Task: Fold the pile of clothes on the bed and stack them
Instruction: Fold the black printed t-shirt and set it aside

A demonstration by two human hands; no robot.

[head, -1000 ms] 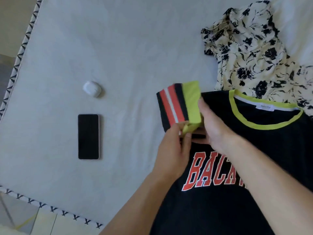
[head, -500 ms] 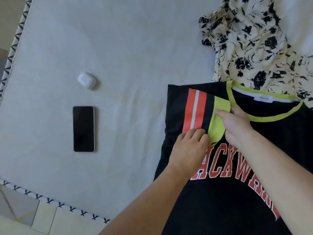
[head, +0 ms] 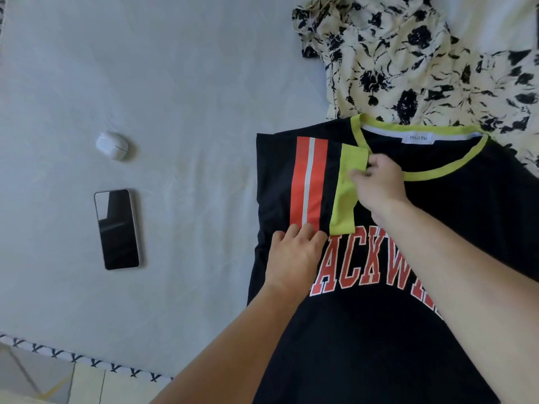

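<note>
Lying flat now across the chest of the black lettered T-shirt [head: 379,330] on the white bed [head: 175,83], the striped, lime-cuffed sleeve [head: 315,185] was held up a second ago, so this side fold looks done. The left hand [head: 294,258] presses its lower edge with straight fingers [head: 303,233]; the right hand [head: 379,185] pinches the cuff. The floral garment [head: 423,59] waits unfolded.

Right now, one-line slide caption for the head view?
Both hands, left hand and right hand, press the striped sleeve folded over a black T-shirt on the bed.
</note>
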